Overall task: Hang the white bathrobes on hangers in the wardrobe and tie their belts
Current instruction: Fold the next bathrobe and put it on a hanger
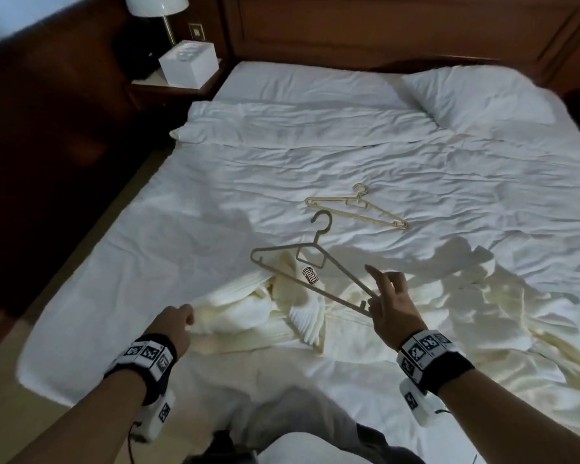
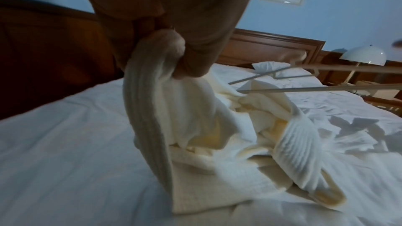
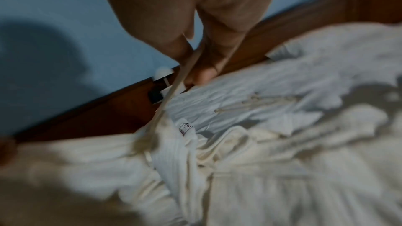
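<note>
A crumpled white bathrobe [image 1: 282, 316] lies on the near part of the bed, with a small dark logo [image 1: 310, 274] on it. My left hand [image 1: 178, 321] pinches a ribbed fold of the bathrobe [image 2: 152, 78] and lifts it a little. Just above the robe, my right hand [image 1: 387, 301] holds a grey plastic hanger [image 1: 302, 262] by one end, its hook pointing away from me. The hanger's bars [image 2: 304, 78] cross the left wrist view. A second, beige hanger [image 1: 355, 209] lies flat on the sheet further up the bed. More white robe fabric [image 1: 466, 296] spreads to the right.
The bed [image 1: 215, 182] has a wrinkled white sheet and pillows [image 1: 476, 95] against a wooden headboard [image 1: 382, 25]. A nightstand at the back left carries a lamp [image 1: 156, 8] and a white box [image 1: 188, 63]. My knee [image 1: 282, 413] is at the bed's near edge.
</note>
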